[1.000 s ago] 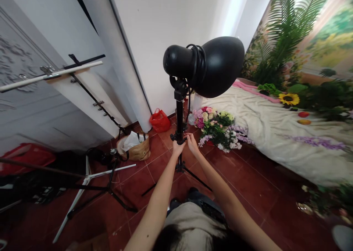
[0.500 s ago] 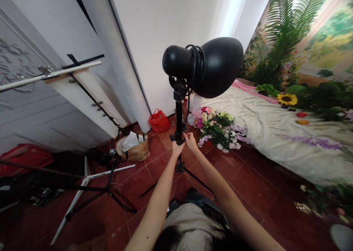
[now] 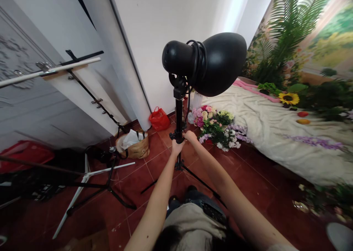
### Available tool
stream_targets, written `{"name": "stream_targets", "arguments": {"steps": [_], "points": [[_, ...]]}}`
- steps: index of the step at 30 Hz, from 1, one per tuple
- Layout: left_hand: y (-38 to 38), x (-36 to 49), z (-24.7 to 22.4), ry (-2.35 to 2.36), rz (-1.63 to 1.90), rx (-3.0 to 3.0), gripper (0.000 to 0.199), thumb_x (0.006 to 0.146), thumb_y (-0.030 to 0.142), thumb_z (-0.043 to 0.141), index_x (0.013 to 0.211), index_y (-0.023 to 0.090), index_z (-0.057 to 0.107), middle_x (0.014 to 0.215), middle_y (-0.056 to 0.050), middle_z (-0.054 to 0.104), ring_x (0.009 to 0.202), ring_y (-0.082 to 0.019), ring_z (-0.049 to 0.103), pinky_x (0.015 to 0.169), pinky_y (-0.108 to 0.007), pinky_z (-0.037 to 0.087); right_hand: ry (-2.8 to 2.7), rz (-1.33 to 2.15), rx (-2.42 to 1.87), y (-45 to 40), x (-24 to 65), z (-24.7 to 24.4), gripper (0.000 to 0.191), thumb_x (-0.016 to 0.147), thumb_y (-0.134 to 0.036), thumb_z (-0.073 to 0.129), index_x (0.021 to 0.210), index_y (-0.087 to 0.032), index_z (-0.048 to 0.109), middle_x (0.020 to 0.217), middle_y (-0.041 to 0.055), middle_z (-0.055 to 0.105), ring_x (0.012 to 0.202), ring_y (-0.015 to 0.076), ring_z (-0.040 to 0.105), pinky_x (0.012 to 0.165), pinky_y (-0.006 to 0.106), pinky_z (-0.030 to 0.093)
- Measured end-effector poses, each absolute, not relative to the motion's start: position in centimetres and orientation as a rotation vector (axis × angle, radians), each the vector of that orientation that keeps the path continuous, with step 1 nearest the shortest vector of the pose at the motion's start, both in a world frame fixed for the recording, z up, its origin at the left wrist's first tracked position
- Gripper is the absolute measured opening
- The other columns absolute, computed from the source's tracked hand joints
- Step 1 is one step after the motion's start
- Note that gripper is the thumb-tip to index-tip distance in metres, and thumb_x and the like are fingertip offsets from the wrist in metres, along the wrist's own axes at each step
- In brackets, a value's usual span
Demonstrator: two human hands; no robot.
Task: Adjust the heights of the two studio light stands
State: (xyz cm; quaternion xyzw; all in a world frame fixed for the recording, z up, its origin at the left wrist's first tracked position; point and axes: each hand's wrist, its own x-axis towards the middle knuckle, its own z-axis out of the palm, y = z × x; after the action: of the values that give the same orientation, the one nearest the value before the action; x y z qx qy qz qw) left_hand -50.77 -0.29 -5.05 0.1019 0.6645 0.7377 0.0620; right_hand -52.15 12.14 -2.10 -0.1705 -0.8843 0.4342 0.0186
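Note:
A black studio lamp (image 3: 220, 63) with a large bulging shade is mounted on top of a black light stand (image 3: 179, 113), its cord coiled around the neck. My left hand (image 3: 178, 147) is closed around the pole just below a collar with a knob (image 3: 172, 136). Against the right side of that collar, my right hand (image 3: 190, 135) is closed with bent fingers. The exact part of the stand under the right fingertips is hidden. Below my hands, the stand's legs (image 3: 202, 181) spread over the floor.
Artificial flowers (image 3: 213, 122) lie right of the stand, beside a cream-draped platform (image 3: 264, 122). A red plastic bag (image 3: 159, 118) and a tan bag (image 3: 138, 148) sit on the tiles behind. Leftward are a white-and-black stand (image 3: 85, 179) and a panel (image 3: 82, 93) with clips.
My right hand has turned at the collar, its fingers now more tucked in than before. My left hand keeps its hold on the pole. The view has shifted slightly.

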Motion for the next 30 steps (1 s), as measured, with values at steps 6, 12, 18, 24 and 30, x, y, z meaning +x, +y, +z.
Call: {"name": "stream_targets", "arguments": {"steps": [6, 12, 18, 24, 30], "points": [[-0.2, -50.8, -5.3, 2.030, 2.197, 0.224, 0.023, 0.053, 0.028, 0.076, 0.067, 0.014, 0.063, 0.075, -0.007, 0.069, 0.084, -0.023, 0.065, 0.081, -0.039, 0.051, -2.727, 1.304, -0.594, 12.1, -51.3, -2.5, 0.021, 0.076, -0.036, 0.059, 0.083, -0.016, 0.062, 0.085, 0.0111, 0.068, 0.078, 0.0214, 0.064, 0.067, 0.029, 0.045], [-0.1, -50.8, -5.3, 2.025, 2.205, 0.175, 0.020, 0.053, 0.021, 0.074, 0.069, 0.014, 0.064, 0.076, -0.008, 0.070, 0.086, -0.023, 0.065, 0.084, -0.038, 0.050, -2.512, 1.542, -0.286, 11.8, -49.1, -3.5, 0.027, 0.083, -0.044, 0.043, 0.086, -0.019, 0.054, 0.074, 0.0024, 0.063, 0.067, 0.0152, 0.058, 0.061, 0.024, 0.044], [-0.1, -51.0, -5.8, 2.053, 2.184, 0.202, 0.020, 0.055, 0.020, 0.073, 0.071, 0.013, 0.065, 0.081, -0.009, 0.070, 0.085, -0.023, 0.065, 0.084, -0.039, 0.051, -2.433, 1.643, -0.146, 12.0, -47.7, -3.3, 0.030, 0.083, -0.045, 0.045, 0.093, -0.019, 0.056, 0.082, 0.0028, 0.063, 0.072, 0.0150, 0.057, 0.069, 0.026, 0.047], [-0.1, -50.9, -5.9, 2.085, 2.164, 0.223, 0.022, 0.057, 0.024, 0.072, 0.075, 0.012, 0.066, 0.085, -0.010, 0.070, 0.084, -0.023, 0.065, 0.083, -0.041, 0.051, -2.482, 1.698, 0.029, 12.6, -45.8, -3.0, 0.039, 0.090, -0.041, 0.037, 0.118, -0.020, 0.054, 0.098, 0.0053, 0.064, 0.084, 0.0163, 0.059, 0.078, 0.030, 0.048], [-0.1, -51.0, -5.7, 2.083, 2.156, 0.268, 0.020, 0.058, 0.024, 0.072, 0.073, 0.014, 0.065, 0.082, -0.009, 0.071, 0.085, -0.023, 0.066, 0.084, -0.039, 0.051, -2.578, 1.642, 0.133, 13.3, -45.3, -3.6, 0.045, 0.093, -0.038, 0.034, 0.134, -0.022, 0.043, 0.115, 0.0069, 0.061, 0.101, 0.0176, 0.058, 0.091, 0.034, 0.045]]}}
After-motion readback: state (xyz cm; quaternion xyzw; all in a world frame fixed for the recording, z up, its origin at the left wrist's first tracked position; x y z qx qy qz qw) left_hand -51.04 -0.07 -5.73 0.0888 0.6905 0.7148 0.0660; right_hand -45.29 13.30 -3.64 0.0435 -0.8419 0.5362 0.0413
